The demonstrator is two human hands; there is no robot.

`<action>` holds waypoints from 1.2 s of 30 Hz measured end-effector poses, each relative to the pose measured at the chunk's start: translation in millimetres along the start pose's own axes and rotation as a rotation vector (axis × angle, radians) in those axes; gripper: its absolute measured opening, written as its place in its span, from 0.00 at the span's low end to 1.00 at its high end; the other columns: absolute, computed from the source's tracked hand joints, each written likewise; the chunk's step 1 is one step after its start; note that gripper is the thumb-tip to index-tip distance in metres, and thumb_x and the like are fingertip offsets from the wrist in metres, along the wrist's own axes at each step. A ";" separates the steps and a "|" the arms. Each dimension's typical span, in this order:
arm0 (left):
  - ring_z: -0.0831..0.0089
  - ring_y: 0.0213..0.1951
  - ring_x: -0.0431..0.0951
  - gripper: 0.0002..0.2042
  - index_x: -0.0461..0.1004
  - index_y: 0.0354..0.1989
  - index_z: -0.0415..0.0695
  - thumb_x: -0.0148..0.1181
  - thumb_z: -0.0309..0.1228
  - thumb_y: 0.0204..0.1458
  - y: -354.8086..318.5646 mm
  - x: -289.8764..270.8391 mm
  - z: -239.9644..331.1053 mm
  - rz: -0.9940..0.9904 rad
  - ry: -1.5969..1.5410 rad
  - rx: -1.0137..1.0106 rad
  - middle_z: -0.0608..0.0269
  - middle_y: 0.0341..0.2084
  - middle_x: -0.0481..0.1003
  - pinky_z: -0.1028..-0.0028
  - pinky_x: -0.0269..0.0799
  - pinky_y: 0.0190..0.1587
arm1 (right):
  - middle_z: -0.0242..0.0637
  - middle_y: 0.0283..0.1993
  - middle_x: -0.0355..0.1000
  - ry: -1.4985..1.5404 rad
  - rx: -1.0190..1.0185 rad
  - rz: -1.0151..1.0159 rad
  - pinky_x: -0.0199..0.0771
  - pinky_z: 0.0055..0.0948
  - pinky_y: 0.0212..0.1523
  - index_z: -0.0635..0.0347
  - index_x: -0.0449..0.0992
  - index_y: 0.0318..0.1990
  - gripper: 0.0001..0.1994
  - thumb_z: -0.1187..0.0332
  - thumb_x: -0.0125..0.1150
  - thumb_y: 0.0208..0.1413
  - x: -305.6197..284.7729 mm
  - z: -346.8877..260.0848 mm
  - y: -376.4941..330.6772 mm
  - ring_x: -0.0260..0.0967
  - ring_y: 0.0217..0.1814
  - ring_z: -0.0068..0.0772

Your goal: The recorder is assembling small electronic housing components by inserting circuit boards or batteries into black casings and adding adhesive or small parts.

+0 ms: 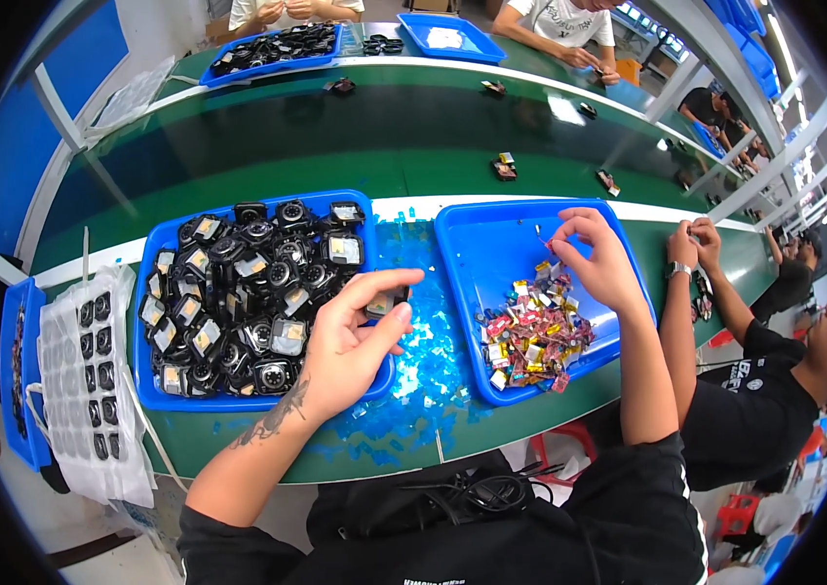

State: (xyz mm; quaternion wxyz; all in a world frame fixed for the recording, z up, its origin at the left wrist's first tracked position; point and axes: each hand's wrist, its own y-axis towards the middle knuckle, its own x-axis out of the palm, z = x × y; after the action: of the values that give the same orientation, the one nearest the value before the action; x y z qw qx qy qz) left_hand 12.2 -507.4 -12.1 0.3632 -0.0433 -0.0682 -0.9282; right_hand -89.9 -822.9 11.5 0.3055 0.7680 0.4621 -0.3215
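Observation:
My left hand is curled round a small black watch case, mostly hidden behind the fingers, at the right edge of a blue tray. That tray is heaped with black watch cases, some showing silver or yellowish patches. Over a second blue tray, my right hand pinches a tiny reddish part between thumb and finger. Below it lies a pile of small red, yellow and silver pieces.
Blue film scraps cover the green bench between the trays. A white moulded tray with watch cases stands left. A conveyor beyond carries scattered parts. A co-worker sits close on my right; others work opposite.

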 end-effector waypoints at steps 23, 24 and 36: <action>0.80 0.40 0.71 0.08 0.80 0.41 0.39 0.59 0.24 0.55 -2.7 3.3 -6.8 0.026 0.080 0.023 0.59 0.38 0.72 0.84 0.74 0.32 | 0.28 0.31 0.71 0.568 0.114 -0.039 0.66 0.18 0.36 0.64 0.72 0.34 0.05 0.73 0.56 0.59 9.9 -25.3 -28.0 0.66 0.35 0.14; 0.80 0.39 0.72 0.08 0.80 0.41 0.40 0.59 0.25 0.55 -4.0 3.3 -7.4 0.058 0.094 0.027 0.59 0.40 0.71 0.83 0.74 0.33 | 0.29 0.31 0.71 0.592 0.101 -0.049 0.66 0.17 0.36 0.65 0.72 0.34 0.03 0.75 0.55 0.59 13.0 -37.4 -37.0 0.66 0.36 0.14; 0.77 0.36 0.74 0.08 0.82 0.38 0.42 0.67 0.29 0.49 -12.8 15.8 -9.9 -0.005 -0.046 0.078 0.57 0.40 0.71 0.80 0.71 0.31 | 0.37 0.38 0.75 0.644 -0.141 -0.170 0.70 0.25 0.44 0.65 0.76 0.40 0.07 0.78 0.60 0.53 70.7 -100.3 -79.2 0.71 0.40 0.26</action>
State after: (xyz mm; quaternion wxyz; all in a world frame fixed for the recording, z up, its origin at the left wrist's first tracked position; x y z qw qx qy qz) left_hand -8.4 -510.2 -21.1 0.3606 -0.0502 -0.1126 -0.9245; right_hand -114.6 -679.2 3.8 0.1683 0.7659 0.6181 -0.0541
